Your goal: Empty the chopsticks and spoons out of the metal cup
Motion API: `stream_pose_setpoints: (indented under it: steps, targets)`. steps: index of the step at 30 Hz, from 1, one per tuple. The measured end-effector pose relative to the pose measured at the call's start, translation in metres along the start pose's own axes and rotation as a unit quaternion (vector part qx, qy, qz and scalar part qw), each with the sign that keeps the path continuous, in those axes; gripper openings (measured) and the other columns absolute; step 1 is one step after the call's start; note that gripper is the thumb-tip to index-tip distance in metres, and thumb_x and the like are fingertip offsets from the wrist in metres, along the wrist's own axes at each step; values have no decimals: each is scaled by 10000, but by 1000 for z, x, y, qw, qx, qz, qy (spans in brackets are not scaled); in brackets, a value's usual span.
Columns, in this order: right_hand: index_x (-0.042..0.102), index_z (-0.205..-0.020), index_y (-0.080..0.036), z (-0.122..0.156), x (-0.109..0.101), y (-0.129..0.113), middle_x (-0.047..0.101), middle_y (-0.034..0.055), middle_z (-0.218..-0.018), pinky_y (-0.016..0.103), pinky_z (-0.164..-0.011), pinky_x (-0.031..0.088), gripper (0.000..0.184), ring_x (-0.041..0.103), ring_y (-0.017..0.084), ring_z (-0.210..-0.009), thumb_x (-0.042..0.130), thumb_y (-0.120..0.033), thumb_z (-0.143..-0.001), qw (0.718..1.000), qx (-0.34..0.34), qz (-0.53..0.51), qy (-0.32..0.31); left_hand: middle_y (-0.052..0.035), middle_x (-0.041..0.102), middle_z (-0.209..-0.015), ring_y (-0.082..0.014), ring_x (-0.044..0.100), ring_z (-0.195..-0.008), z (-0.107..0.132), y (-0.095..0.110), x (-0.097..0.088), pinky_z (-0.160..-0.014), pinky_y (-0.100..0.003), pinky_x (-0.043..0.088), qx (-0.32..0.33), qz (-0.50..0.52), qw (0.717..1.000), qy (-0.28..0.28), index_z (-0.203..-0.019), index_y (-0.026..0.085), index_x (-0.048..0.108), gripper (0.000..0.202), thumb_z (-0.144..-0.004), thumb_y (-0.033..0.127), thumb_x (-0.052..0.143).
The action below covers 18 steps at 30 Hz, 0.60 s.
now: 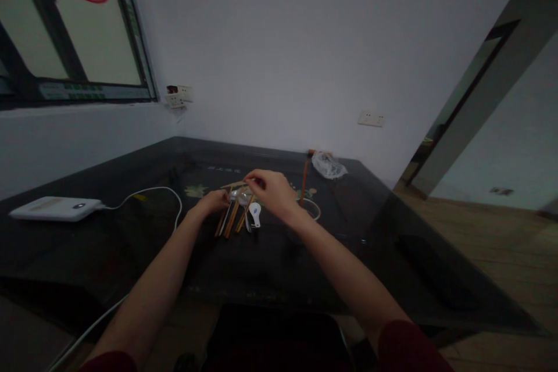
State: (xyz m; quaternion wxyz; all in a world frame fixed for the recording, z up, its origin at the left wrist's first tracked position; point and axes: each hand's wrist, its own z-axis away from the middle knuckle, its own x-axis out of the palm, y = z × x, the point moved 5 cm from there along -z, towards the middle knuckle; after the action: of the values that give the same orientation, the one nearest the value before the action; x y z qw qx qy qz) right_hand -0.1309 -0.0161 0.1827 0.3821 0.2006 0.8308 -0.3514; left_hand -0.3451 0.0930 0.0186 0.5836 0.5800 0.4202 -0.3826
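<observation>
Several brown chopsticks [232, 220] lie side by side on the dark table, mixed with metal spoons [243, 199]. A white short-handled spoon [255, 213] rests at the right end of this group. At the left end is my left hand [213, 201], its fingers curled in by the upper ends of the chopsticks; what they grip is hidden. My right hand [275, 190] hovers over the group with thumb and fingers pinched together. A thin light-coloured stick, apparently a chopstick, reaches left from its fingertips. Right of that wrist stands a round-rimmed container [314, 209], partly covered by my forearm.
A long brown stick [304, 180] rises from the container. Behind it lies a crumpled clear plastic bag [329, 165]. On the left is a white power bank [56, 208] with a white cable [161, 188]. A dark flat object [436, 270] lies at the right.
</observation>
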Motion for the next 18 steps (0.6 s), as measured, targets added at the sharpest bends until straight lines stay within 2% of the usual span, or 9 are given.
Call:
stream_pose_setpoints:
  steps: [3,4,6,8,10,13,18]
  targets:
    - [668,-966,-207,19,-56,46,680,32,-889,238,-715,413,254,609,158,-806,437,-292,-905,993,61,16,98,-41,695,-907,-187,647,-873,2,6,3,-739,-229,472,32,-7,999,-9,-860,193,627,181,-687,233,596]
    - [673,-945,-193,24,-68,65,679,42,-851,236,-686,409,254,607,158,-772,443,-293,-902,988,90,28,125,-43,692,-910,-184,644,-871,3,8,3,-740,-229,468,39,-7,999,-9,-862,193,624,176,-696,238,586]
    - [677,-904,-178,31,-79,103,672,48,-794,232,-648,396,233,601,153,-731,481,-303,-886,979,133,55,147,-43,687,-897,-181,640,-855,5,14,4,-736,-230,462,45,-4,999,-9,-852,199,621,166,-699,240,568]
    - [680,-880,-182,34,-73,132,667,47,-757,231,-615,386,243,592,148,-685,521,-366,-866,977,164,67,118,-40,682,-873,-184,637,-837,9,20,3,-721,-236,458,56,-1,998,-11,-833,201,615,157,-695,240,551]
    - [682,-861,-182,34,-60,148,667,46,-745,230,-597,380,296,588,145,-667,543,-442,-842,980,171,58,77,-43,676,-855,-194,635,-822,13,26,2,-704,-248,455,72,1,997,-12,-814,190,605,147,-700,248,532]
    - [687,-806,-180,31,-43,154,673,48,-751,231,-572,360,350,586,147,-666,562,-507,-808,980,185,50,53,-57,672,-839,-204,630,-801,19,32,-2,-686,-262,448,86,8,996,-11,-797,176,594,155,-721,284,510]
    - [694,-751,-186,26,-32,152,668,39,-736,231,-562,329,239,570,138,-660,634,-418,-762,976,208,55,41,-61,672,-826,-205,621,-783,22,32,-5,-659,-259,434,77,10,997,-18,-812,173,594,203,-739,336,498]
